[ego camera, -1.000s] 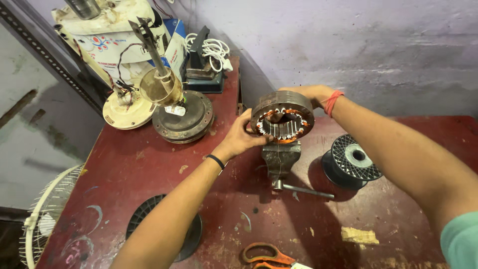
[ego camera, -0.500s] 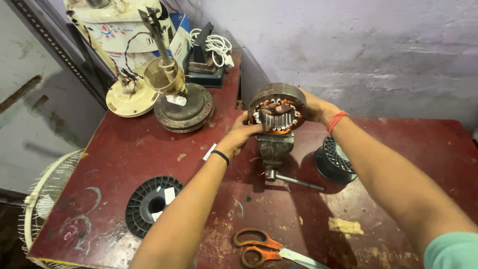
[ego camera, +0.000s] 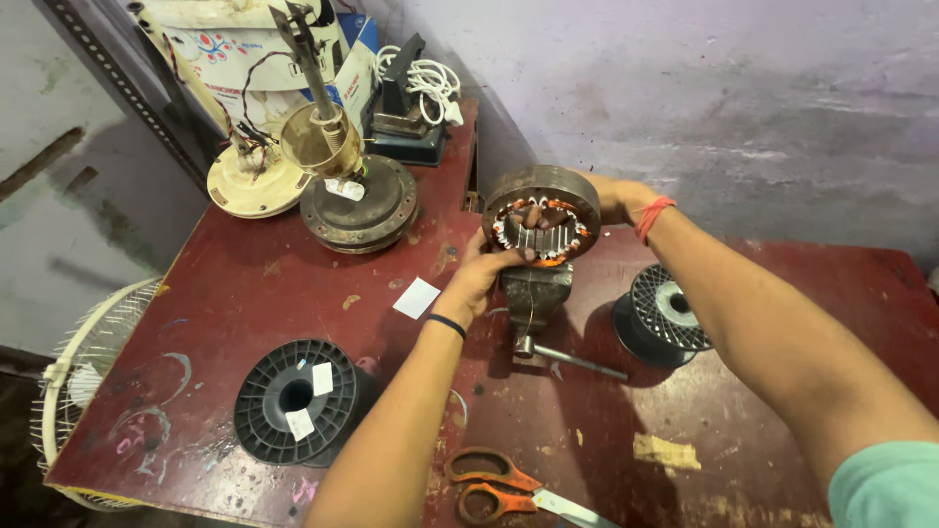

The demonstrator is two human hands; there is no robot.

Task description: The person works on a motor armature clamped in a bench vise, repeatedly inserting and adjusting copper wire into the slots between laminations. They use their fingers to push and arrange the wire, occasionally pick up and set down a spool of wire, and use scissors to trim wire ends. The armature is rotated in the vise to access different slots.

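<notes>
A round metal motor stator with copper windings stands on edge in a small bench vise on the red table. My left hand grips its lower left rim, thumb against the windings. My right hand, a red thread around the wrist, holds the stator's far right side from behind. The vise's handle bar sticks out toward the front right.
Two black wire spools lie on the table. Orange-handled scissors sit at the front edge. A fan motor assembly, a cream base and white cord stand at the back. A fan guard leans at left.
The view has shifted and drawn closer. Both hands stay on the stator at the vise; the stator looks turned slightly more face-on.
</notes>
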